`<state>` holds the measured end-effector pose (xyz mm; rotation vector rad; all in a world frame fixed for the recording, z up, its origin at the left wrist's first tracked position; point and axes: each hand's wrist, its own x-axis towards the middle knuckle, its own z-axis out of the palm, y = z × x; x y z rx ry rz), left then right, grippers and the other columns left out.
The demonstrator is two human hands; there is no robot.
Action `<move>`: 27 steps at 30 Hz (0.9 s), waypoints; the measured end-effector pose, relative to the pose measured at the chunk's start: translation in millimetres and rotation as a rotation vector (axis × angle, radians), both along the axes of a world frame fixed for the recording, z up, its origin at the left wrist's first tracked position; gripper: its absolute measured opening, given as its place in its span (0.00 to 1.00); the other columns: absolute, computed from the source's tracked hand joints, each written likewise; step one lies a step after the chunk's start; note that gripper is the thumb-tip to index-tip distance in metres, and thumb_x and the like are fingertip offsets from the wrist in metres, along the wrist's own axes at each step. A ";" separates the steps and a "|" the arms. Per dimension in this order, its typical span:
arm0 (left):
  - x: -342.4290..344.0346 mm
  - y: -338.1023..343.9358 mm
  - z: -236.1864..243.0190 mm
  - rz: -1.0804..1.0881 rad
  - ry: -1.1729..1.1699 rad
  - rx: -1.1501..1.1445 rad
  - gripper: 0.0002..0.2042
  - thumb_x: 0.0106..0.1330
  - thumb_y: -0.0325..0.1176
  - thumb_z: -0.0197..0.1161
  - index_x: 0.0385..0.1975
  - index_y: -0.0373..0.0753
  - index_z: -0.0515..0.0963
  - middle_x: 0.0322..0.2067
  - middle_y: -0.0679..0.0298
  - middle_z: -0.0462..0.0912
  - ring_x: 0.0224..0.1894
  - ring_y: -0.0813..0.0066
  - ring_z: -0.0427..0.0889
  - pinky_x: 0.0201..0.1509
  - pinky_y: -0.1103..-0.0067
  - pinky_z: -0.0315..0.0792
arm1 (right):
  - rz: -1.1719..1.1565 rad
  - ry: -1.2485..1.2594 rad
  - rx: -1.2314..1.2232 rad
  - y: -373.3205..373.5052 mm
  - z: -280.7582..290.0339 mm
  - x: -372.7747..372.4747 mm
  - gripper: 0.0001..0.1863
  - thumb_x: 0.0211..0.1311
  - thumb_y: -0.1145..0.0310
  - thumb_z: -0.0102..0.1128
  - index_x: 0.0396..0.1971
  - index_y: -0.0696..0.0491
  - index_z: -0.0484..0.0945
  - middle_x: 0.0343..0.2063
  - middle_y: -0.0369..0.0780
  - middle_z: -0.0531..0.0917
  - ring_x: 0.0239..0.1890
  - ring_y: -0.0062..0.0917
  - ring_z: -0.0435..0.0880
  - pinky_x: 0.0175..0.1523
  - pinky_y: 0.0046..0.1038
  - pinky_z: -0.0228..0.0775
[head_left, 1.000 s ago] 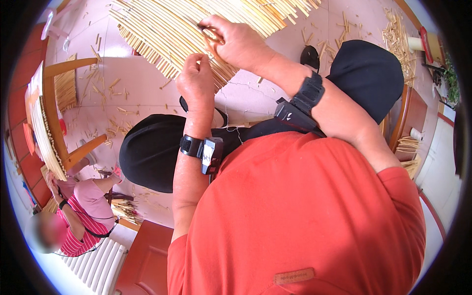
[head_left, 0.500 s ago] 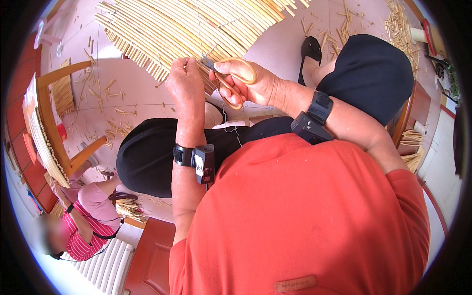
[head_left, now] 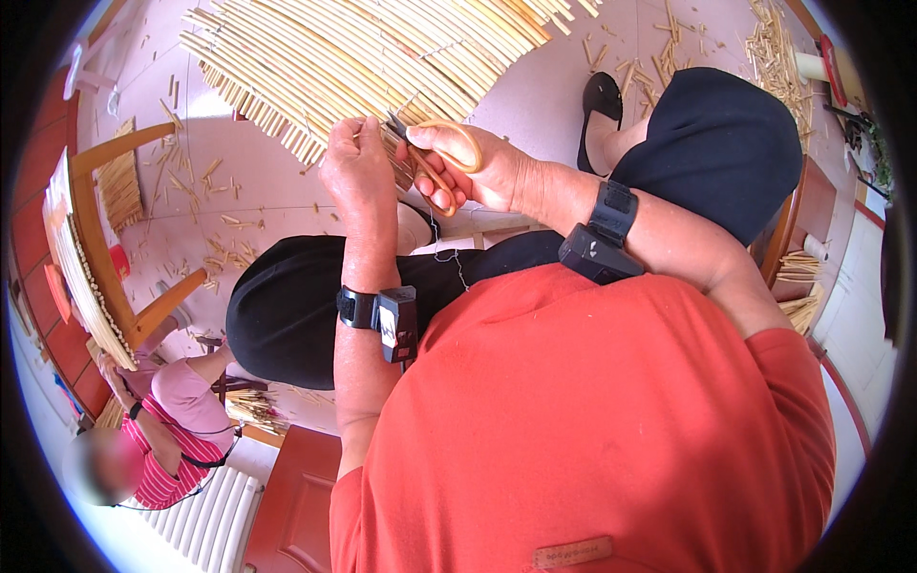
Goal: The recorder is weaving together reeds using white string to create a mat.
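Observation:
A pair of scissors (head_left: pixel 437 184) with orange-yellow handles sits in my right hand (head_left: pixel 495 170), its fingers wrapped through the loops. The dark blades point up and left, close to the fingertips of my left hand (head_left: pixel 358 177). Those left fingertips are pinched together at the near edge of a mat of thin straw-coloured sticks (head_left: pixel 353 48). What they hold, if anything, is too small to make out. Fine wire or thread ties run across the mat. A loose pale thread (head_left: pixel 447 256) hangs below the scissors over my dark trousers.
Cut stick pieces (head_left: pixel 229 256) litter the pale floor. On the left are a wooden frame (head_left: pixel 119 286) and another person (head_left: pixel 177 430) in a striped top. A heap of sticks (head_left: pixel 772 57) lies at the far right. A red-brown wooden panel (head_left: pixel 296 497) is near my left side.
My right hand and the scissors have shifted slightly left, bringing the blades nearer my left fingertips. My left hand stays pinched in nearly the same place.

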<state>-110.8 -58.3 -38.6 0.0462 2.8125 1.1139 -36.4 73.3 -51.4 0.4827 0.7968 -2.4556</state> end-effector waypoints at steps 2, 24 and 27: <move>0.8 0.5 0.4 -0.005 -0.006 0.024 0.11 0.65 0.35 0.62 0.34 0.32 0.81 0.26 0.50 0.83 0.29 0.61 0.83 0.35 0.70 0.74 | -0.005 0.015 0.012 0.0 -2.2 -0.6 0.20 0.69 0.50 0.49 0.41 0.55 0.73 0.19 0.38 0.78 0.14 0.18 0.75 0.20 0.19 0.69; 2.3 -1.0 -1.0 -0.073 0.043 0.028 0.09 0.66 0.34 0.59 0.31 0.35 0.80 0.22 0.58 0.82 0.21 0.75 0.79 0.28 0.78 0.73 | -0.087 0.019 0.093 -3.2 0.9 -3.7 0.18 0.69 0.53 0.53 0.39 0.55 0.74 0.16 0.33 0.73 0.12 0.13 0.67 0.16 0.15 0.59; 1.9 -4.4 5.9 0.099 -0.224 0.309 0.09 0.69 0.33 0.56 0.30 0.34 0.76 0.23 0.57 0.82 0.14 0.79 0.72 0.20 0.83 0.67 | -0.033 0.009 0.097 4.4 10.7 1.5 0.20 0.69 0.51 0.51 0.42 0.55 0.74 0.16 0.34 0.73 0.12 0.16 0.68 0.19 0.18 0.62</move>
